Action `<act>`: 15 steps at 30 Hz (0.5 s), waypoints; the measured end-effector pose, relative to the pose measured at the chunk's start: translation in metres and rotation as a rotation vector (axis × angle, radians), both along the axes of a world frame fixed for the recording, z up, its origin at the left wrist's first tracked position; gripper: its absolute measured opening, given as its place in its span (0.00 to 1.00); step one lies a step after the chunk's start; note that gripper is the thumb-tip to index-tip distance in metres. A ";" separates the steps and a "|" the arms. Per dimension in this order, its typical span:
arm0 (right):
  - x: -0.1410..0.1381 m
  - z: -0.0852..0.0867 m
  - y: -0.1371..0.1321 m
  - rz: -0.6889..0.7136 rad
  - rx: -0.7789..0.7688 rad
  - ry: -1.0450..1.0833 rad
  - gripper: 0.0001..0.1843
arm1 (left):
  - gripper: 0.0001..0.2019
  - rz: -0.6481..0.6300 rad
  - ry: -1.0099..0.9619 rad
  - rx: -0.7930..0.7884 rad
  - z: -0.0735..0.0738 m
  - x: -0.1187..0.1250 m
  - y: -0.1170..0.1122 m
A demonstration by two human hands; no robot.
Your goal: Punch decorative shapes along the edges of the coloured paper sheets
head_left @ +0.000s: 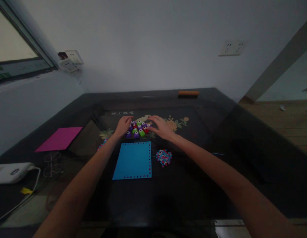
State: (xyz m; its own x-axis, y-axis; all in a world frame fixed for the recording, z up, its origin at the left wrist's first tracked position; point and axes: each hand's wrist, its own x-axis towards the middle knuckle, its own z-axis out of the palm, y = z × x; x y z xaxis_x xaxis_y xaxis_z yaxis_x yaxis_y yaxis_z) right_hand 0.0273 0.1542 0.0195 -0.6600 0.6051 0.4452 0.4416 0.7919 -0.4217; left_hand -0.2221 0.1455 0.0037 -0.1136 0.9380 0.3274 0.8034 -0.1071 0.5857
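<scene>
A cluster of small purple, green and red eye-topped pieces (135, 131) lies between my two hands. My left hand (123, 126) rests at the cluster's left side, its fingers slightly curved and nothing visibly gripped. On the opposite side, my right hand (162, 128) has thumb and fingers spread around the pieces' right edge. Just nearer to me lies a blue sheet (134, 160), with small dark dots along its top, right and bottom edges. A heap of pink, white and blue beads (164, 157) sits right of the sheet. More small coloured bits (101, 144) are partly hidden behind my left forearm.
A magenta sheet (59, 138) lies on the dark table (193, 195) at the left, above a coiled cable (53, 165). A white device (12, 173) with a cord is at the left edge. Near the wall is an orange-brown bar (188, 93).
</scene>
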 end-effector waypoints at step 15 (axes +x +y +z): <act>0.097 -0.025 -0.146 0.761 -0.372 0.083 0.17 | 0.12 -1.077 -0.017 -0.025 -0.006 0.175 -0.200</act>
